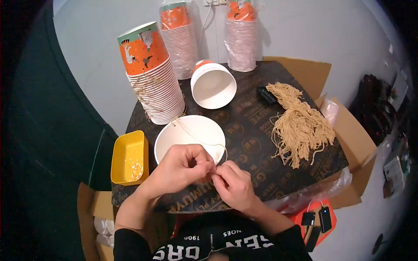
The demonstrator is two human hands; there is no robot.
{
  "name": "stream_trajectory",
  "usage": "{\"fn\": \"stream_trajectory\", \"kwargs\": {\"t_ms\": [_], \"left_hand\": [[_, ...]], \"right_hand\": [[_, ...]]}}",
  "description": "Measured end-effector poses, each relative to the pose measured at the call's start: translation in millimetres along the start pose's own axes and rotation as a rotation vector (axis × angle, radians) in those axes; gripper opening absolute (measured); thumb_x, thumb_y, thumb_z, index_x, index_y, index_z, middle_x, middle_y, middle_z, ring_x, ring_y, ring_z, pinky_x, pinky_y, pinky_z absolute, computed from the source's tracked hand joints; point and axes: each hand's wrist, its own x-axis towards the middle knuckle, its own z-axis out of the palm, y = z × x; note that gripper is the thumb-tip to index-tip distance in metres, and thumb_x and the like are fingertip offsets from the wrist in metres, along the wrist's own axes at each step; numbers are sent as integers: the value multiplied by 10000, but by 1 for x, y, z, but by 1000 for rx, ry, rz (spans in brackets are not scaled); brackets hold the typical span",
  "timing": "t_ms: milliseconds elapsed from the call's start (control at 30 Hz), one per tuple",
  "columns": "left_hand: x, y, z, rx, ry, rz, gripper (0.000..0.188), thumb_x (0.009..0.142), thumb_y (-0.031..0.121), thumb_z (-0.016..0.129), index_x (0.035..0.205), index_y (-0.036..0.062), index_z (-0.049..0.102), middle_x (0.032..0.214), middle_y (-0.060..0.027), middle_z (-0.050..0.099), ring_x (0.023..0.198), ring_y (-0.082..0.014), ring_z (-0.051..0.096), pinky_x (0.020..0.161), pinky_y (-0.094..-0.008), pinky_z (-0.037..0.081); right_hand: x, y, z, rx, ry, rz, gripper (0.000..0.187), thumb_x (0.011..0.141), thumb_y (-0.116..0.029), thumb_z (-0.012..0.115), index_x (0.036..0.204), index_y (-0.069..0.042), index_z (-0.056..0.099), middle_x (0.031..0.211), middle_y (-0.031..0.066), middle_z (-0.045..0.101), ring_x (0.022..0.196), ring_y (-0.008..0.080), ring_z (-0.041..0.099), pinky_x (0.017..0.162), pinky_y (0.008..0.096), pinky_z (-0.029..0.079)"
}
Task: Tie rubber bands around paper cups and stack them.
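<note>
A white paper bucket (183, 132) lies on its side in front of me, mouth upward. My left hand (180, 167) and my right hand (233, 182) meet at its near rim, fingers pinched together on a thin tan string (198, 138) that runs across the bucket's opening to its far rim. Whether a small bead sits between my fingertips I cannot tell.
A yellow tray (128, 158) with small white beads sits at left. Stacks of orange-topped paper buckets (154, 82) (178, 39) (241, 37) stand behind, another white bucket (214, 87) lies tilted. A heap of tan strings (300, 126) and a black object (266, 94) rest at right on the dark printed table (248, 130).
</note>
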Motion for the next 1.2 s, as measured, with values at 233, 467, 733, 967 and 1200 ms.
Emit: {"fn": "stream_trajectory", "kwargs": {"t_ms": [233,467,733,967,1200], "left_hand": [[5,11,1,21,5,-163,95,931,42,630,852,-10,611,730,-15,619,619,-65,557,535,-188,430],[8,9,2,0,-37,-175,61,933,38,624,930,-19,604,736,-22,621,637,-71,582,538,-200,462],[10,12,4,1,-24,-212,106,955,84,623,907,-8,602,731,-11,609,633,-52,552,522,-206,441],[11,4,-8,50,-87,-141,90,959,62,611,895,2,590,768,4,606,671,-39,530,590,-198,437],[10,5,-7,62,-91,-83,88,924,1,633,897,16,551,797,3,594,685,-43,543,591,-196,442]], "right_hand": [[14,-3,-25,56,43,26,150,857,32,626,997,-18,612,852,144,599,715,322,630,622,378,504],[45,-6,-34,100,32,-112,220,845,70,596,1053,0,599,930,159,591,814,333,617,709,383,507],[65,-6,-36,120,-115,-351,213,784,40,615,991,-7,599,884,135,562,824,342,601,713,415,505],[51,6,-44,-71,-166,-285,182,757,24,638,934,-17,628,911,123,552,821,314,576,721,405,487],[42,3,-31,82,-88,-87,200,802,35,626,1000,6,637,972,138,565,930,315,565,798,388,473]]}}
